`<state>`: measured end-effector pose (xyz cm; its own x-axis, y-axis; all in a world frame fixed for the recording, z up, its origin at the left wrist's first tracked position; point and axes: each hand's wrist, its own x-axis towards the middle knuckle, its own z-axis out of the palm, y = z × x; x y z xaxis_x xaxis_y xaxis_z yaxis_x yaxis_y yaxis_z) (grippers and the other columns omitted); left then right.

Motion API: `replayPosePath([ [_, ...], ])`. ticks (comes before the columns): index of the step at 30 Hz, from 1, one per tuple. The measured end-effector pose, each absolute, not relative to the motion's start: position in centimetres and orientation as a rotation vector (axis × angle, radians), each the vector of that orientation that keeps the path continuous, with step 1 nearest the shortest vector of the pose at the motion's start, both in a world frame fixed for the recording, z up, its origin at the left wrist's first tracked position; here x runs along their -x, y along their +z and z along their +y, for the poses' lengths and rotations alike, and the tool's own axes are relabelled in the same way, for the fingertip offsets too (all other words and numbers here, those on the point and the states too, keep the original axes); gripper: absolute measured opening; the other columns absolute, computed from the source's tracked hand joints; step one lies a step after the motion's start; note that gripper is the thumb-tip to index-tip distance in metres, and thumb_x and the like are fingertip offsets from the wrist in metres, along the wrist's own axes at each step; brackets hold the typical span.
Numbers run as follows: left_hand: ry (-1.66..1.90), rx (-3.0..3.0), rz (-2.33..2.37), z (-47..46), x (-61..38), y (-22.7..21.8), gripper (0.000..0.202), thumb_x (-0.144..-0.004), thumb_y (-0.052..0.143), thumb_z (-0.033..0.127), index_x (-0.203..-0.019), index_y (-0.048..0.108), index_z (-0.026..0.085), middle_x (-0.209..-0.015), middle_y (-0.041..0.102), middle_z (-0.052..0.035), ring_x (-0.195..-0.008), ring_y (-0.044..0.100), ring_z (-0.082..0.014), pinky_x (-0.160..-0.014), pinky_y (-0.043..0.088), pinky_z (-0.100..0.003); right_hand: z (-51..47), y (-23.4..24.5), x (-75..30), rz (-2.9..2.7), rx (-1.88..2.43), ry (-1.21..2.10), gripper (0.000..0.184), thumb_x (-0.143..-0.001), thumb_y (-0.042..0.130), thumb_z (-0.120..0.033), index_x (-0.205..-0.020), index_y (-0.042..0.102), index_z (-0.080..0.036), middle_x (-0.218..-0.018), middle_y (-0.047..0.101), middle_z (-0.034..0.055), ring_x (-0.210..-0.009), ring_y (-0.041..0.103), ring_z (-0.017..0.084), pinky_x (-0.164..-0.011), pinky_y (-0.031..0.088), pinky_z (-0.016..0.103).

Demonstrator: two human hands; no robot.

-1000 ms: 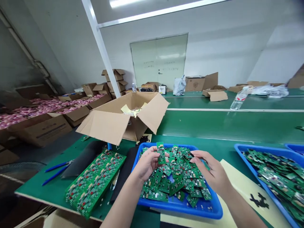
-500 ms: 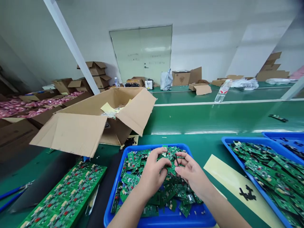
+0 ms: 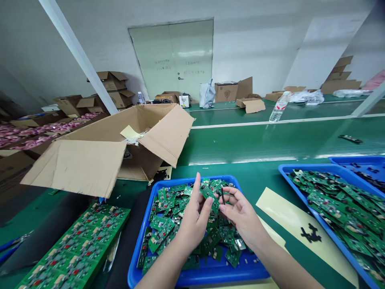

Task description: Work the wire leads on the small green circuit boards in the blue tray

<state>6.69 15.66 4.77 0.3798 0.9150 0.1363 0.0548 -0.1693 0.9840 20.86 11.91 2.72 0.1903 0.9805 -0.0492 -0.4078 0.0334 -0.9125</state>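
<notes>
My left hand is over the blue tray, its index finger raised and its thumb bent toward a small green circuit board that it appears to hold. Between the thumb and fingers of my right hand is a thin black strip, kept upright beside that board. Many loose green circuit boards fill the tray under both hands. The left fingers are partly hidden behind the thumb.
A panel of joined boards lies at left, near blue-handled pliers. An open carton stands behind it. At right are yellow backing paper with black pieces and another blue tray of boards. A bottle stands farther back.
My left index finger has lifted and straightened away from the board, and the left thumb has shifted slightly up. My right hand keeps the black strip. The view has tilted down a little.
</notes>
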Motion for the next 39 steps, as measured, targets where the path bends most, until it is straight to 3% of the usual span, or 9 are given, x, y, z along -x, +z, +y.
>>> replayPosePath([
  [3, 1.052, -1.438, 0.979, 15.9, -6.8, 4.4, 0.072, -0.089, 0.048, 0.037, -0.147, 0.009, 0.022, -0.063, 0.049, 0.0054, -0.058, 0.048, -0.0111, -0.063, 0.041, -0.024, 11.6, 2.8, -20.7, -0.882, 1.018, 1.172, 0.033, -0.078, 0.065, -0.046, -0.101, 0.057, -0.025, -0.085, 0.063, 0.003, -0.081, 0.064, 0.019, -0.073, 0.054, 0.032],
  [6, 0.959, -1.24, 0.931, 16.4, -6.7, 4.9, 0.074, -0.085, 0.053, 0.037, -0.146, 0.016, 0.017, -0.064, 0.059, 0.0035, -0.06, 0.058, -0.013, -0.07, 0.045, -0.028, 11.4, 2.8, -21.3, -1.061, 1.095, 0.965, 0.024, -0.087, 0.054, -0.042, -0.103, 0.06, -0.025, -0.082, 0.062, 0.0026, -0.081, 0.063, 0.018, -0.077, 0.053, 0.032],
  [9, 0.787, -1.113, 0.856, 16.3, -6.7, 5.8, 0.054, -0.082, 0.056, 0.032, -0.13, 0.043, 0.012, -0.068, 0.065, -0.0009, -0.062, 0.063, -0.0149, -0.069, 0.047, -0.028, 11.3, 2.8, -22.0, -1.223, 1.19, 0.779, 0.021, -0.09, 0.05, -0.034, -0.105, 0.062, -0.025, -0.086, 0.064, 0.0036, -0.08, 0.063, 0.018, -0.075, 0.053, 0.032],
  [12, 0.704, -1.06, 0.763, 15.9, -7.0, 6.4, 0.023, -0.082, 0.055, 0.028, -0.097, 0.059, 0.011, -0.068, 0.066, -0.0029, -0.063, 0.063, -0.0148, -0.063, 0.048, -0.025, 11.1, 3.0, -22.3, -1.386, 1.233, 0.6, 0.024, -0.092, 0.046, -0.027, -0.108, 0.063, -0.025, -0.089, 0.067, 0.0046, -0.08, 0.064, 0.019, -0.076, 0.052, 0.032],
  [15, 0.685, -1.037, 0.714, 15.8, -7.2, 6.5, 0.016, -0.082, 0.054, 0.027, -0.08, 0.058, 0.012, -0.067, 0.064, -0.0025, -0.06, 0.062, -0.0136, -0.057, 0.048, -0.023, 10.9, 3.2, -22.3, -1.533, 1.227, 0.443, 0.033, -0.093, 0.042, -0.021, -0.122, 0.056, -0.027, -0.086, 0.066, 0.0034, -0.078, 0.063, 0.017, -0.074, 0.051, 0.03],
  [21, 0.664, -1.131, 0.796, 15.9, -7.3, 6.2, 0.016, -0.078, 0.056, 0.028, -0.072, 0.055, 0.014, -0.066, 0.06, 0.0007, -0.053, 0.058, -0.0102, -0.056, 0.048, -0.023, 10.6, 2.9, -22.1, -1.677, 1.204, 0.269, 0.048, -0.093, 0.039, -0.015, -0.14, 0.034, -0.024, -0.084, 0.065, 0.0043, -0.075, 0.063, 0.017, -0.073, 0.052, 0.029],
  [25, 0.656, -1.175, 0.877, 15.7, -7.4, 6.3, 0.014, -0.078, 0.054, 0.027, -0.069, 0.053, 0.016, -0.061, 0.058, 0.0026, -0.056, 0.059, -0.0114, -0.06, 0.049, -0.024, 10.6, 2.5, -22.0, -1.725, 1.208, 0.115, 0.046, -0.092, 0.043, -0.015, -0.137, 0.037, -0.021, -0.091, 0.066, 0.0063, -0.081, 0.065, 0.018, -0.074, 0.054, 0.03],
  [32, 0.634, -1.248, 0.842, 15.8, -7.6, 6.1, 0.006, -0.078, 0.049, 0.022, -0.075, 0.051, 0.018, -0.064, 0.056, 0.004, -0.059, 0.058, -0.0116, -0.061, 0.05, -0.025, 10.8, 2.2, -22.0, -1.827, 1.223, -0.054, 0.044, -0.091, 0.044, -0.012, -0.134, 0.04, -0.018, -0.084, 0.068, 0.0064, -0.076, 0.066, 0.019, -0.068, 0.055, 0.031],
  [39, 0.54, -1.369, 0.822, 15.8, -7.5, 6.0, 0.018, -0.082, 0.042, 0.023, -0.075, 0.057, 0.015, -0.064, 0.058, 0.0019, -0.053, 0.059, -0.0115, -0.057, 0.048, -0.025, 10.7, 2.1, -22.0, -1.871, 1.251, -0.085, 0.039, -0.092, 0.042, -0.013, -0.131, 0.045, -0.016, -0.084, 0.068, 0.0076, -0.072, 0.066, 0.019, -0.065, 0.055, 0.032],
])
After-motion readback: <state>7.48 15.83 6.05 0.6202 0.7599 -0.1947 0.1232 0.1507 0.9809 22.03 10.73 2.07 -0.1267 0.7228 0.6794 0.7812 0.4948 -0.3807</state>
